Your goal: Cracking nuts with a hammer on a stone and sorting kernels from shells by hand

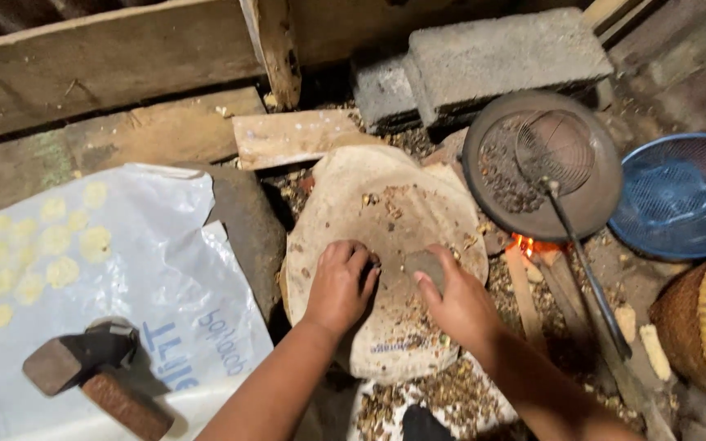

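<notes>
My left hand rests with curled fingers on a worn, dirty sack laid over a flat stone, its fingertips pinching something small and dark. My right hand grips a grey stone just to the right of the left hand's fingertips. Bits of shell and husk lie scattered over the sack. What the left fingers pinch is too small to make out.
A dark pan with a wire skimmer sits over a small fire at right. A blue sieve, a woven basket, concrete blocks, a hammer and a plastic sheet with flat yellow discs surround me.
</notes>
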